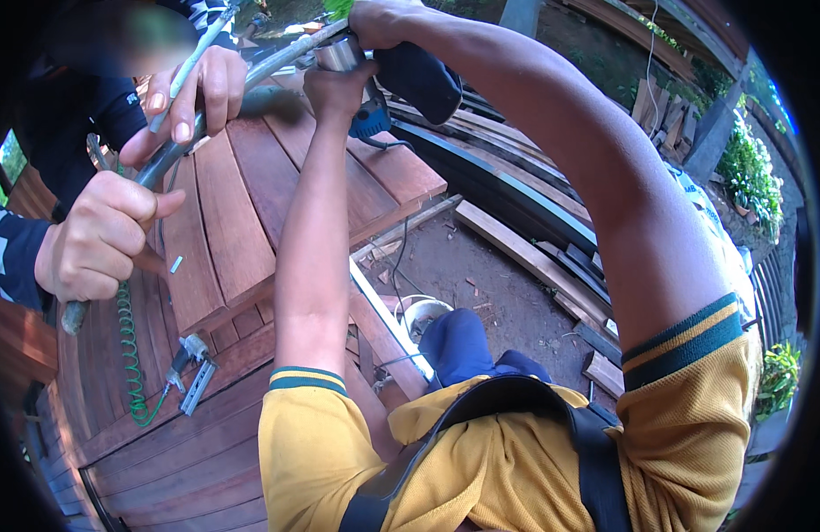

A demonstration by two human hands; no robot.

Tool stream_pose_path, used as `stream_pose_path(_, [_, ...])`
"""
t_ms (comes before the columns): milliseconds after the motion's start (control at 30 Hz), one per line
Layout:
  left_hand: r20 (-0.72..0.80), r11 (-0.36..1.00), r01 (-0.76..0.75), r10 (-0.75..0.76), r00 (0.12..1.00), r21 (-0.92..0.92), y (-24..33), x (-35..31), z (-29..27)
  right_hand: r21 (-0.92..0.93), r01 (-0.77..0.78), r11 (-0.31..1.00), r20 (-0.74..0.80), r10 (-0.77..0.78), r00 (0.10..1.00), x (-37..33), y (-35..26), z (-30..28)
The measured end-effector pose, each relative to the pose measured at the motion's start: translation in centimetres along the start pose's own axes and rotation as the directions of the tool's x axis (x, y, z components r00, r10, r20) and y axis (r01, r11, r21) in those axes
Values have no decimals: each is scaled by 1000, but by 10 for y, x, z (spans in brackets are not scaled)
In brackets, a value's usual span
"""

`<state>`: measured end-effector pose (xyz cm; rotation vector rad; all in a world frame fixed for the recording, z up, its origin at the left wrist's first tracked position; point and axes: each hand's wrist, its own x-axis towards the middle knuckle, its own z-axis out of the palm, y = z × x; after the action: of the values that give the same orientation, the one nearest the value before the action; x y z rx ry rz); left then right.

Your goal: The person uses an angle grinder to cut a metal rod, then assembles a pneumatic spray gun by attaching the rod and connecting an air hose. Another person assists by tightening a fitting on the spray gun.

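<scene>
My left hand (335, 93) is closed around a corded power tool with a silver cylindrical part (341, 55) and a blue body (371, 120). Beyond it, my right hand (381, 24) has its fingers curled at the far end of a long grey metal pipe (273, 62). A co-worker's hand (100, 235) grips the pipe's near end, and their other hand (206, 93) rests along it with a pale thin stick (195, 64) between the fingers. Beneath lies a reddish wooden plank top (250, 164). Under my right forearm is a dark rounded thing (421, 84), kind unclear.
A pneumatic nailer (188, 353) with a green coiled hose (128, 355) lies on lower planks (179, 452). Stacked boards (534, 248) line the dirt floor (507, 293) at right. A white bucket (423, 315) stands by my legs, and a cord hangs from the plank top.
</scene>
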<state>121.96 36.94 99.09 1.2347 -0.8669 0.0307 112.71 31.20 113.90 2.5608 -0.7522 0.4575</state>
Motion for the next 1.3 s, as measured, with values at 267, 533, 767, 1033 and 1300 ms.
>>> stream_pose_path(267, [64,963,108,-94,993,-248,0,-2,-2,178,127,976,-56,-118,991,31,20,48])
stream_pose_path(533, [55,983,60,-51,997,-173,3,9,-10,-71,3,997,102,4,995,16,-19,-10])
stream_pose_path(767, [18,976,-49,54,998,-211,-5,11,-10,-62,115,991,200,-100,975,1,-31,-43])
stream_pose_path(1033, [47,935,59,-46,998,-350,-2,12,-12,162,166,973,75,-180,981,-68,48,-24])
stream_pose_path(1300, [197,888,147,-66,978,-435,15,7,-50,551,300,779,164,-454,876,-139,108,77])
